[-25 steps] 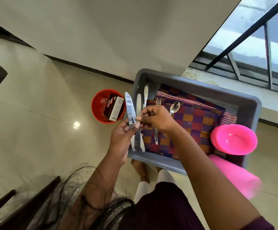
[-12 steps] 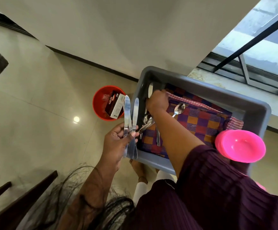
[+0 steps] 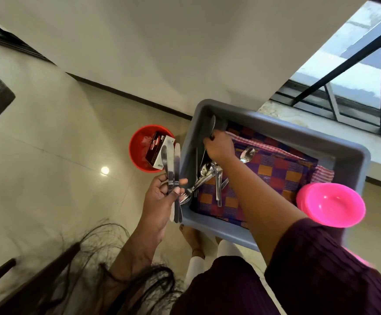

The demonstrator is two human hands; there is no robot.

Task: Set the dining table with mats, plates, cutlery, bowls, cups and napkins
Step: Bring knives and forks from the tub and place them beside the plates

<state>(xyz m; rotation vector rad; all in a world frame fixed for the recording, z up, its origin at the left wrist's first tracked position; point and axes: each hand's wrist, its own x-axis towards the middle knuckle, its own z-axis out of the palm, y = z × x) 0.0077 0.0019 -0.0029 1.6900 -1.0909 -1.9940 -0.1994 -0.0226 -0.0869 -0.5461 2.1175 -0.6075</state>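
My left hand pinches the stiff, slick knives by their handles beside the grey tub, while my right hand grips another knife inside it

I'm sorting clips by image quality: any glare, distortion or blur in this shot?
Head view: a small bright lamp reflection glares on the glossy floor; wide-angle distortion bends the wall skirting and window frame; loose hair close to the lens is soft; the knives in the left hand look sharp.
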